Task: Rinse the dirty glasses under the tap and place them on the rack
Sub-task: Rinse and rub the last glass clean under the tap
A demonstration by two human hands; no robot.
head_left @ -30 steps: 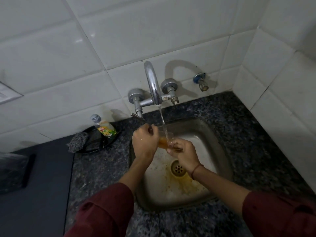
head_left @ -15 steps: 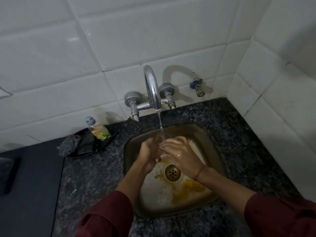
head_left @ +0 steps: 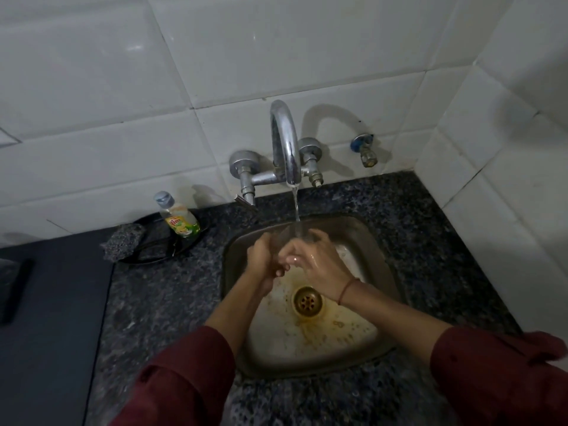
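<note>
A clear glass (head_left: 295,233) is held over the steel sink (head_left: 381,259), under the thin stream running from the chrome tap (head_left: 287,149). My left hand (head_left: 262,259) grips the glass from the left. My right hand (head_left: 316,261) wraps round it from the right and front, with wet fingers. Most of the glass is hidden by the two hands; only its upper part shows. Orange-brown residue stains the sink bottom around the drain (head_left: 307,301). No rack is in view.
A dish soap bottle (head_left: 179,221) and a scrubber (head_left: 123,242) sit on a black tray (head_left: 153,256) left of the sink on the speckled granite counter (head_left: 166,302). A second small wall tap (head_left: 365,150) is at the right. White tiled walls close the back and right.
The orange liquid seen in the glass a second ago has gone into the sink. My right hand moved from beneath the glass to round its front. The view shifted closer over the sink.
</note>
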